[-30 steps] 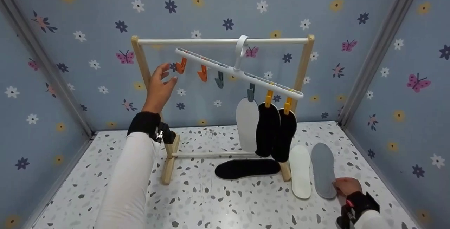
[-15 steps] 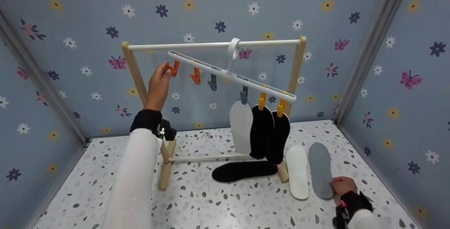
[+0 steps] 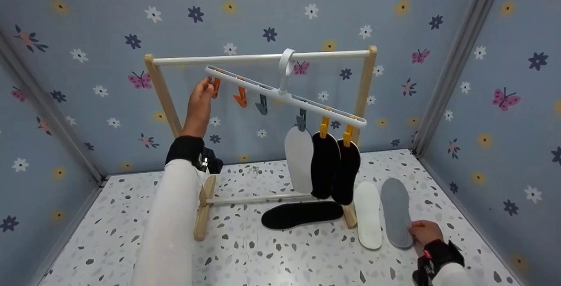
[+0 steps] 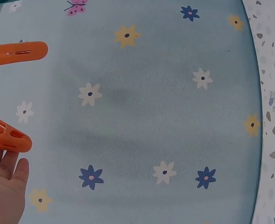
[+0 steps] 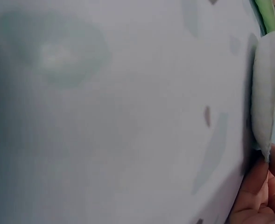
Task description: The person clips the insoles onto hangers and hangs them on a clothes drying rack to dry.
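Observation:
A white clip hanger [image 3: 285, 96] hangs tilted from the rack, low on its right side. My left hand [image 3: 199, 104] is at its left end, with fingers and thumb on the outermost orange clip [image 3: 216, 87]. In the left wrist view, fingers [image 4: 6, 163] touch this orange clip [image 4: 13, 140] from below. My right hand [image 3: 426, 232] pinches the lower right edge of a grey insole [image 3: 395, 213] on the floor. The right wrist view shows thumb and finger on the edge of the insole [image 5: 264, 93]. A white insole [image 3: 368, 216] lies beside the grey one.
From the hanger's right half hang a white insole [image 3: 299, 161] and two black insoles [image 3: 325, 167]. Another black insole [image 3: 302, 215] lies beneath. Orange [image 3: 241, 97] and grey [image 3: 261, 105] clips hang free. The rack's wooden post [image 3: 163, 93] stands behind my left arm.
My left hand has moved from beside the outermost orange clip onto it. My right hand has stayed at the grey insole's edge. The head view has shifted slightly.

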The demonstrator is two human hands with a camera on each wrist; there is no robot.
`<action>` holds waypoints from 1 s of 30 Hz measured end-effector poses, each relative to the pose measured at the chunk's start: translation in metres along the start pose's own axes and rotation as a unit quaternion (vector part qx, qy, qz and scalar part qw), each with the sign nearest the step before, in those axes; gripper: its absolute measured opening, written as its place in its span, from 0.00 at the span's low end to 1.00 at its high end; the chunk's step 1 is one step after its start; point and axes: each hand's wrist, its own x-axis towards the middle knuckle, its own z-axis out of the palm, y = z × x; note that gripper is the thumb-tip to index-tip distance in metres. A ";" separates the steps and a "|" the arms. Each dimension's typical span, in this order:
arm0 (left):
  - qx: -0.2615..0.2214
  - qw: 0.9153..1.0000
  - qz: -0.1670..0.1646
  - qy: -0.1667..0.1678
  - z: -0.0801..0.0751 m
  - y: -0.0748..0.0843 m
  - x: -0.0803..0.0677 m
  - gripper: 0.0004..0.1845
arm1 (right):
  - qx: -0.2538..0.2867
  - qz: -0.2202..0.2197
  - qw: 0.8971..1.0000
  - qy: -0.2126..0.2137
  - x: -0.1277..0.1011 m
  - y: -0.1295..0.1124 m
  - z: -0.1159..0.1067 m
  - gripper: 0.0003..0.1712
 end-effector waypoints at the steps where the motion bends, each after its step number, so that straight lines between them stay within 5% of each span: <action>1: -0.002 1.000 0.002 0.001 0.000 0.001 0.000 0.28 | 0.002 0.000 1.000 -0.002 0.000 -0.001 -0.001 0.18; 5: -0.013 1.000 0.015 0.011 0.001 0.004 0.000 0.25 | 0.010 -0.001 1.000 -0.008 0.001 -0.002 -0.002 0.19; 12: -0.021 1.000 0.005 0.000 0.000 0.028 -0.027 0.21 | 0.007 0.003 1.000 -0.012 0.002 0.002 0.001 0.19; 30: -0.030 0.999 0.004 -0.017 0.001 0.029 -0.041 0.22 | 0.060 0.002 0.998 0.009 -0.002 0.018 0.006 0.21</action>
